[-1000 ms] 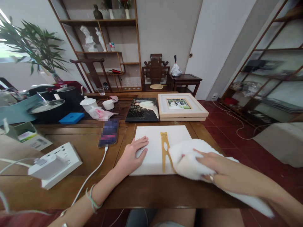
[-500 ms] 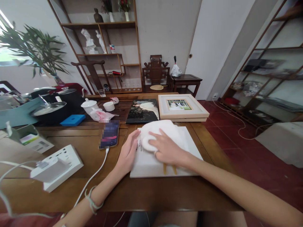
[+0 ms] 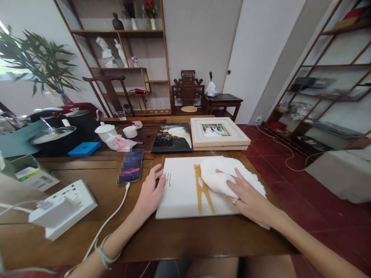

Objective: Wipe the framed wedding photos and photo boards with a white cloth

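A flat white board (image 3: 179,193) with small dark print and a gold shape (image 3: 199,189) lies on the wooden table in front of me. My right hand (image 3: 246,193) grips a bunched white cloth (image 3: 223,170) on the board's right side, and the cloth spreads past the board's right edge. At the board's left edge, my left hand (image 3: 150,191) rests with thumb and fingers apart, the fingers slightly bent and their tips by the edge. The board's right part is hidden under the cloth and hand.
Behind the board lie a dark picture panel (image 3: 172,137) and a pale wood photo frame (image 3: 220,133). To the left are a phone (image 3: 131,166) on a white cable, a power strip (image 3: 65,208), a blue block (image 3: 84,149), a lidded cup (image 3: 104,130) and pots.
My right hand has moved the cloth from the board's upper middle to its right side, uncovering the gold shape. My left hand stays by the left edge. The view has shifted slightly.
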Available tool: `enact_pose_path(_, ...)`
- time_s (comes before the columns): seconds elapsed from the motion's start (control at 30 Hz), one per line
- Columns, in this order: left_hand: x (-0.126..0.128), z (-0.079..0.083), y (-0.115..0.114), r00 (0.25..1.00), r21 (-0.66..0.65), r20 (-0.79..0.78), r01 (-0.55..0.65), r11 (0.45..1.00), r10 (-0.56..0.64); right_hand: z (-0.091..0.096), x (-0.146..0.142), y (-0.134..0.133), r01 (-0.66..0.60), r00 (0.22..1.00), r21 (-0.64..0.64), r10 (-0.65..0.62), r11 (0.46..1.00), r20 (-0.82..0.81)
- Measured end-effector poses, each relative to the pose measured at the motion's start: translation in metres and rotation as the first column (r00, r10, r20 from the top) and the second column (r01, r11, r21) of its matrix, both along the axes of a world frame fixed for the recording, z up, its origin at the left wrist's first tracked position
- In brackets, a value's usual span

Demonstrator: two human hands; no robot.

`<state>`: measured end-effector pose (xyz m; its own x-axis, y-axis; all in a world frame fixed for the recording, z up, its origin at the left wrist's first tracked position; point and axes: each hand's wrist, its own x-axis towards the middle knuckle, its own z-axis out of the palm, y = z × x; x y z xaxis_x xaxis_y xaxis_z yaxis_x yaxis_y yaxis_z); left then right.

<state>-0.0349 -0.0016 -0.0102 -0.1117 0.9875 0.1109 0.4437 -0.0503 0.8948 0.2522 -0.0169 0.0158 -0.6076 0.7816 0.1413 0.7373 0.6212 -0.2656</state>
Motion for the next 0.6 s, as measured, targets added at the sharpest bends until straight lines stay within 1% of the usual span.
enact_pose_path(0.07,-0.002,0.003,0.002,0.98,-0.059,0.198,0.0,0.998,0.012,-0.008,0.001,0.003,-0.013,1.0,0.02,0.013,1.0,-0.002)
enact_pose_path(0.13,-0.004,0.008,0.005,0.935,-0.137,0.351,-0.011,0.99,0.059,-0.013,-0.001,0.003,-0.033,0.999,0.041,0.034,0.999,-0.009)
enact_pose_path(0.2,-0.008,0.013,0.007,0.906,-0.208,0.409,-0.019,0.978,0.105,-0.016,-0.003,0.002,-0.04,0.999,0.068,0.042,0.997,-0.025)
enact_pose_path(0.3,-0.014,0.022,0.009,0.867,-0.25,0.485,0.014,0.968,0.113,-0.018,-0.003,0.001,-0.047,0.998,0.116,0.052,0.992,-0.041)
enact_pose_path(0.37,-0.016,0.03,0.008,0.789,-0.256,0.605,0.069,0.964,0.104,-0.016,-0.003,0.0,-0.051,0.997,0.168,0.06,0.984,-0.05)
enact_pose_path(0.43,-0.016,0.04,0.003,0.67,-0.249,0.738,0.157,0.956,0.082,-0.013,-0.005,-0.005,-0.047,0.996,0.238,0.064,0.97,-0.066)
enact_pose_path(0.47,-0.015,0.046,-0.001,0.616,-0.235,0.786,0.211,0.949,0.058,-0.011,-0.007,-0.009,-0.048,0.995,0.272,0.07,0.961,-0.07)
enact_pose_path(0.5,-0.012,0.052,-0.006,0.585,-0.216,0.81,0.221,0.951,0.048,-0.009,-0.011,-0.015,-0.06,0.994,0.3,0.084,0.952,-0.068)
enact_pose_path(0.53,-0.009,0.057,-0.013,0.576,-0.198,0.816,0.2,0.96,0.048,-0.007,-0.015,-0.021,-0.073,0.993,0.32,0.097,0.945,-0.061)
enact_pose_path(0.6,-0.002,0.068,-0.029,0.593,-0.147,0.805,0.158,0.976,0.026,-0.008,-0.023,-0.033,-0.084,0.992,0.359,0.112,0.93,-0.058)
